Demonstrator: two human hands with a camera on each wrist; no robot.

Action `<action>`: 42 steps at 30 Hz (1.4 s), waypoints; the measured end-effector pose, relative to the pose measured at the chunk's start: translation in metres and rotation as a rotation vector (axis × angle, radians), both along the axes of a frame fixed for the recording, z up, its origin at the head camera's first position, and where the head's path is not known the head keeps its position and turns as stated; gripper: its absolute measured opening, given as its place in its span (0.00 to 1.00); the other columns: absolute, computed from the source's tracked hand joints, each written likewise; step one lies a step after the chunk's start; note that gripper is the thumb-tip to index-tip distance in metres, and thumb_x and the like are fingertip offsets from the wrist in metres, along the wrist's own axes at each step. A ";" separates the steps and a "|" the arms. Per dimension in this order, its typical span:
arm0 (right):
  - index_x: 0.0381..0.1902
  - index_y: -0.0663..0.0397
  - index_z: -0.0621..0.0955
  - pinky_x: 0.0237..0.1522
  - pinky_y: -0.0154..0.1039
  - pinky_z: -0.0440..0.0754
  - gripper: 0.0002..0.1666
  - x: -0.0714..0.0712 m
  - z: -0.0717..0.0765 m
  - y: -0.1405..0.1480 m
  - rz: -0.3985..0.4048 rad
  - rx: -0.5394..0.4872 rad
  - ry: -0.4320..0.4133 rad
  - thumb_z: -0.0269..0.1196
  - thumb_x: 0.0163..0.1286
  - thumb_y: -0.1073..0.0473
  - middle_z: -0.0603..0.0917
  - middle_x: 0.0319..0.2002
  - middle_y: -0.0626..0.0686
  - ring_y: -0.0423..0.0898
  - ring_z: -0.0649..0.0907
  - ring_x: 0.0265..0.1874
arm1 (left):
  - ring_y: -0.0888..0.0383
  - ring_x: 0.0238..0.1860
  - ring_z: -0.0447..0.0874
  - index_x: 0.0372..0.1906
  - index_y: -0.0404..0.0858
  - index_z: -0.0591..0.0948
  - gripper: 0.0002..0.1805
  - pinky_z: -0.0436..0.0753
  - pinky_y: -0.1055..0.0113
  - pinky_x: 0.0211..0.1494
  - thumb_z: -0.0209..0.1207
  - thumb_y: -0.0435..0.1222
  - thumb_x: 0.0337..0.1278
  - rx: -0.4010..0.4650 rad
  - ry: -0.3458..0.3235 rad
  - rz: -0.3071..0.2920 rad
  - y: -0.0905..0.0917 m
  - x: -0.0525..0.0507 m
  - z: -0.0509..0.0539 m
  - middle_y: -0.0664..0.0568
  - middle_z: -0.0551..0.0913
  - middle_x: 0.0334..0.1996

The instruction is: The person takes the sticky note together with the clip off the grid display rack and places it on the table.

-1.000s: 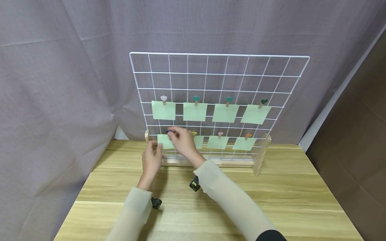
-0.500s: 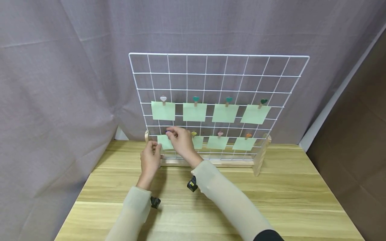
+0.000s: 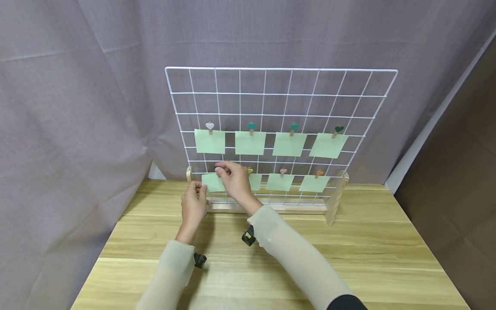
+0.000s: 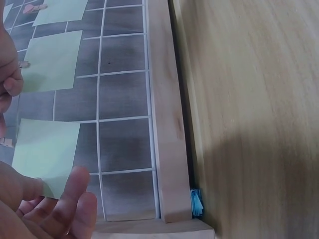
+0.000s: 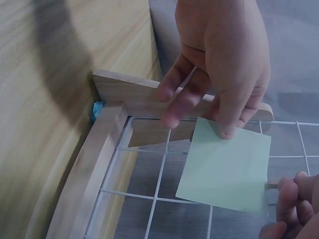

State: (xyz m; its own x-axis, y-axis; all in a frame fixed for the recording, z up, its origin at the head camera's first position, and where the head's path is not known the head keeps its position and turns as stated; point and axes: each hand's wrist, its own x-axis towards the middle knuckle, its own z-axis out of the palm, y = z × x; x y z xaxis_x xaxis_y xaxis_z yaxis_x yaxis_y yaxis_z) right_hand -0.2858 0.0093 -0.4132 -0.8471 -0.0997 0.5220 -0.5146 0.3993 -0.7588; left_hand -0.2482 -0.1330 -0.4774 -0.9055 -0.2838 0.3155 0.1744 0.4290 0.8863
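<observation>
At the lower left of the white wire grid (image 3: 265, 94), the left hand (image 3: 194, 203) pinches the left edge of a green note (image 3: 212, 182). In the left wrist view, thumb and fingers of the left hand (image 4: 50, 204) grip that note's (image 4: 47, 152) corner. The right hand (image 3: 237, 182) pinches a small clip at the note's top edge; only a bit of blue shows in the head view. In the right wrist view, the clip's wooden end (image 5: 272, 185) touches the note (image 5: 227, 167), beside the right hand (image 5: 299, 206); the left hand (image 5: 224, 64) holds the opposite edge.
Several other green notes (image 3: 250, 143) hang from heart clips (image 3: 251, 126) in two rows. A wooden base (image 3: 286, 209) with side feet (image 3: 336, 200) carries the grid on the wooden table (image 3: 348, 254). A small blue object (image 4: 197, 201) lies by the base. Grey cloth (image 3: 97, 86) hangs behind.
Both hands stay at the same note, with only slight shifts of the right hand. The blue top of the clip is more covered by the fingers than a second ago.
</observation>
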 end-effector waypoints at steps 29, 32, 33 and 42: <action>0.52 0.61 0.88 0.27 0.30 0.75 0.13 0.016 0.008 0.035 0.057 0.015 -0.073 0.66 0.76 0.60 0.91 0.45 0.55 0.42 0.80 0.26 | 0.34 0.25 0.85 0.47 0.30 0.80 0.07 0.78 0.71 0.20 0.57 0.32 0.78 0.020 -0.041 -0.079 -0.022 0.017 0.007 0.37 0.88 0.37; 0.53 0.62 0.88 0.21 0.30 0.70 0.14 0.020 0.008 0.039 0.062 0.010 -0.096 0.66 0.76 0.59 0.91 0.46 0.56 0.40 0.75 0.20 | 0.43 0.22 0.84 0.46 0.30 0.80 0.07 0.79 0.71 0.21 0.58 0.32 0.78 0.024 -0.042 -0.087 -0.023 0.020 0.007 0.37 0.87 0.35; 0.53 0.62 0.88 0.19 0.30 0.69 0.14 0.021 0.007 0.040 0.064 0.007 -0.102 0.66 0.77 0.59 0.91 0.46 0.56 0.39 0.74 0.18 | 0.47 0.21 0.84 0.46 0.31 0.80 0.07 0.79 0.71 0.21 0.58 0.32 0.78 0.026 -0.043 -0.091 -0.023 0.020 0.007 0.37 0.87 0.35; 0.53 0.62 0.88 0.17 0.30 0.71 0.12 0.027 0.002 0.054 0.075 -0.012 -0.137 0.65 0.78 0.61 0.90 0.44 0.57 0.40 0.77 0.17 | 0.61 0.19 0.79 0.45 0.32 0.79 0.05 0.77 0.72 0.20 0.58 0.32 0.78 0.063 -0.052 -0.117 -0.025 0.028 0.006 0.37 0.86 0.34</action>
State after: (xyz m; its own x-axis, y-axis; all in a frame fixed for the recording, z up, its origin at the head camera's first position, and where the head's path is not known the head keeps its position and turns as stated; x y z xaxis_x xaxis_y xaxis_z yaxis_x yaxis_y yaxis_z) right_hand -0.2592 0.0631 -0.4116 -0.9010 -0.1601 0.4032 -0.4337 0.3537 -0.8287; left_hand -0.2203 -0.1575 -0.4716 -0.9482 -0.1929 0.2525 0.1734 0.3520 0.9198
